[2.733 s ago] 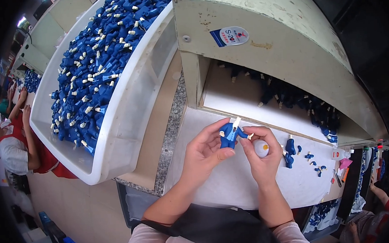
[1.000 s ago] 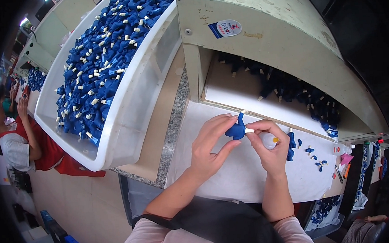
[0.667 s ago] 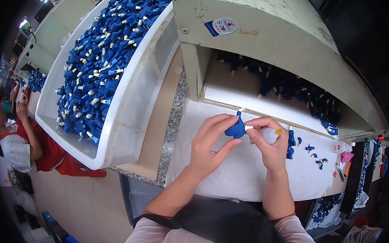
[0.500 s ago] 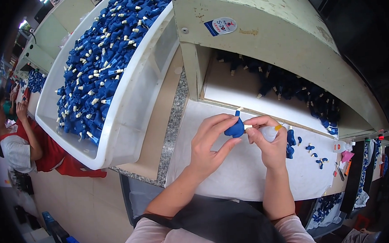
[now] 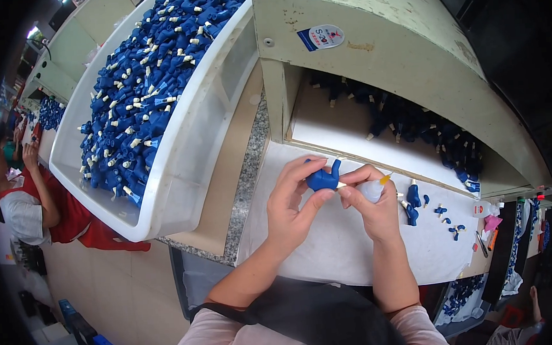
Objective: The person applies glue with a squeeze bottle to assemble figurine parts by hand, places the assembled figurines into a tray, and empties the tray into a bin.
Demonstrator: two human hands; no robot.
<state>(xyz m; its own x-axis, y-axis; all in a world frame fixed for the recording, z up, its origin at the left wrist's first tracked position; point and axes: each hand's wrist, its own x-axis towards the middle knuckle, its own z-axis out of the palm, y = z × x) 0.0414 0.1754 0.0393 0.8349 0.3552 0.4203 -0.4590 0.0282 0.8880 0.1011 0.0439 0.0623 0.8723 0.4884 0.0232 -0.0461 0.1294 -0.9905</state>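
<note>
My left hand [image 5: 289,211] pinches a blue moulded piece [image 5: 322,180] between thumb and fingers, over the white-covered bench. The piece is rounded, with a short arm pointing up and a cream peg on its right side. At that peg are the thumb and fingertips of my right hand [image 5: 380,217]. The same hand keeps a small whitish squeeze bottle [image 5: 371,191] with a yellow tip tucked in its grip, the tip pointing up and right. Further right on the white sheet [image 5: 331,251] lie two larger blue pieces [image 5: 413,196] and several small ones [image 5: 441,210].
A white tub [image 5: 180,159] heaped with blue pieces stands at the left. Ahead, a pale green metal housing [image 5: 368,28] overhangs a compartment with more blue pieces [image 5: 398,111]. Tweezers [image 5: 482,243] and a bottle [image 5: 480,208] lie far right. A person in red [image 5: 57,205] sits left.
The blue piece has been turned in my left hand, its arm now to the right of its body. Both hands have shifted slightly left, and the bottle has moved with my right hand.
</note>
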